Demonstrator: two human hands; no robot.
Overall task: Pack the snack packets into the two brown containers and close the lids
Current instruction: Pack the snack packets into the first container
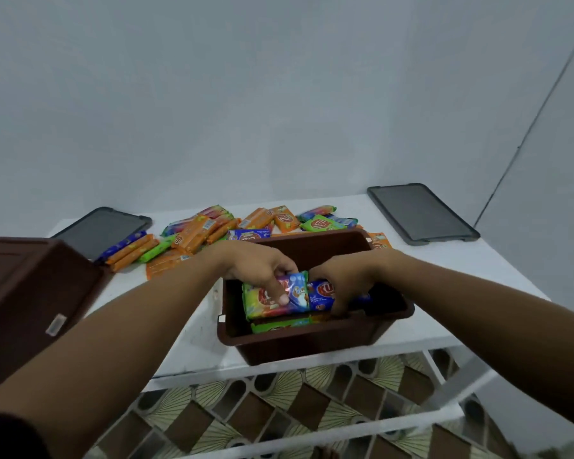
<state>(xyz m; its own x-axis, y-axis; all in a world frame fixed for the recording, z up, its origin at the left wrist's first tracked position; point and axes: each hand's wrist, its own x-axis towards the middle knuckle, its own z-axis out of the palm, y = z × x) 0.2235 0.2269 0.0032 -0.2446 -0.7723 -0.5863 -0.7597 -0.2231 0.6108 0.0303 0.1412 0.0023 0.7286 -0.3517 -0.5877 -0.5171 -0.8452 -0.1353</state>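
currently both hands are inside the open brown container (312, 346), which sits on the white table (461, 293) directly beneath them. the left hand (262, 266) pinches a green-and-blue snack packet (265, 304), with one digit laid across its printed face and the other fingers curled behind its top edge; this packet stands tilted toward the container's near-left side. the right hand (342, 279) grips a blue snack packet (322, 294) just beside it, fingers curled down over the packet toward the near wall. the two held packets touch edge to edge between the hands. a green packet (279, 326) lies flat under both, against the near wall. beyond the hands, a loose pile of packets (196, 233) in orange, green and blue is spread on the table behind the container. a second brown container (30, 293) stands outboard of the left forearm; its contents cannot be seen. a dark grey lid (103, 230) lies flat beyond the left hand, and a second dark grey lid (421, 213) lies beyond the right hand, well apart from the container.
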